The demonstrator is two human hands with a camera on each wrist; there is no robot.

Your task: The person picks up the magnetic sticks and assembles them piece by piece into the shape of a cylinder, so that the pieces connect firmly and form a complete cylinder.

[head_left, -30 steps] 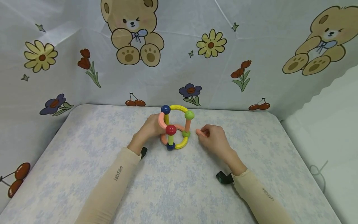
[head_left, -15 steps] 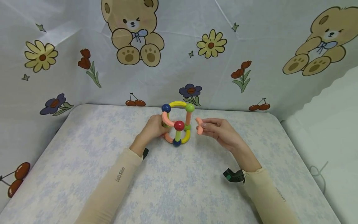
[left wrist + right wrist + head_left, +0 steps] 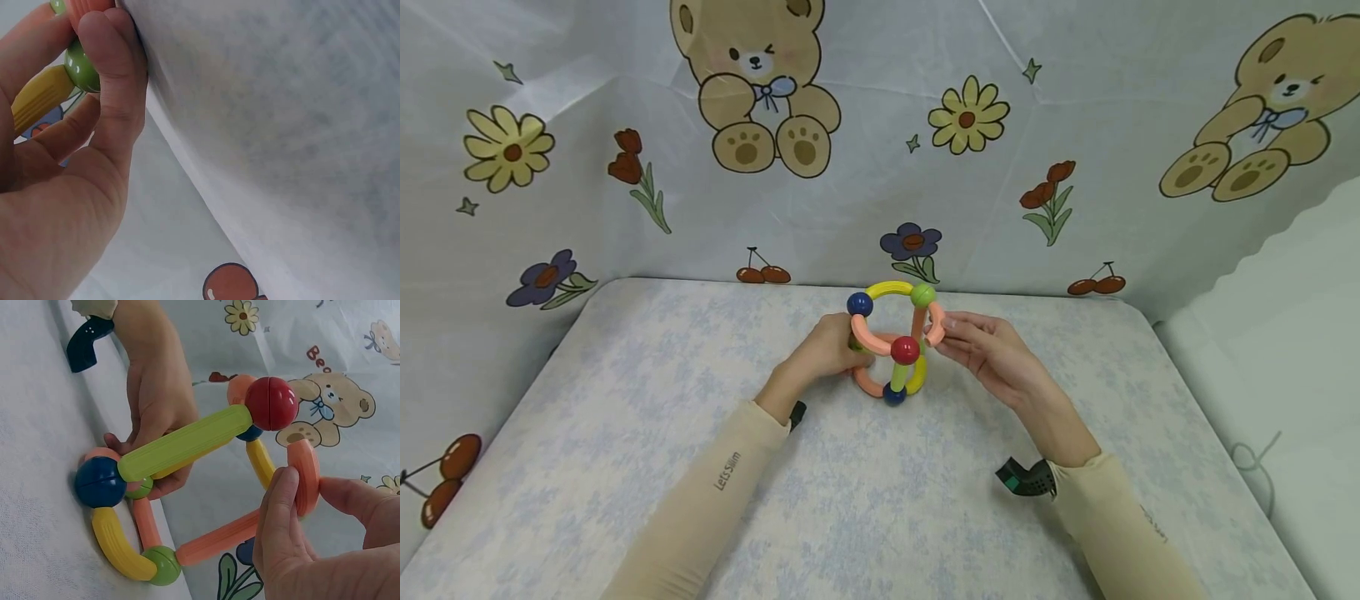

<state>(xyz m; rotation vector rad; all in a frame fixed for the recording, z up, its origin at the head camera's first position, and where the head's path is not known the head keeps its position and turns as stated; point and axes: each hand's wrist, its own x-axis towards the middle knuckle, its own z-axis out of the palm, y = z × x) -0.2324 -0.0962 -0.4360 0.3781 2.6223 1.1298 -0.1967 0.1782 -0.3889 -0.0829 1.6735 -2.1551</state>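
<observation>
The rod-and-ball frame [image 3: 891,342] on the table [image 3: 625,467] is gripped by the left hand [image 3: 823,350]; a curved orange rod [image 3: 936,323] is pinched by the right hand [image 3: 988,350] beside it.

Front: bare counter [image 3: 880,500] between the two sleeves, open for passing.
Middle: toy frame [image 3: 891,346] stands between both hands.
Back and sides: printed curtain [image 3: 865,167] closes off the counter.

Toy frame [image 3: 891,342]: yellow, orange, lime rods; red, blue, green balls. Loose curved piece [image 3: 936,325]: orange. Tablecloth [image 3: 865,500]: white, pale blue floral. Sleeves [image 3: 700,517]: beige.
</observation>
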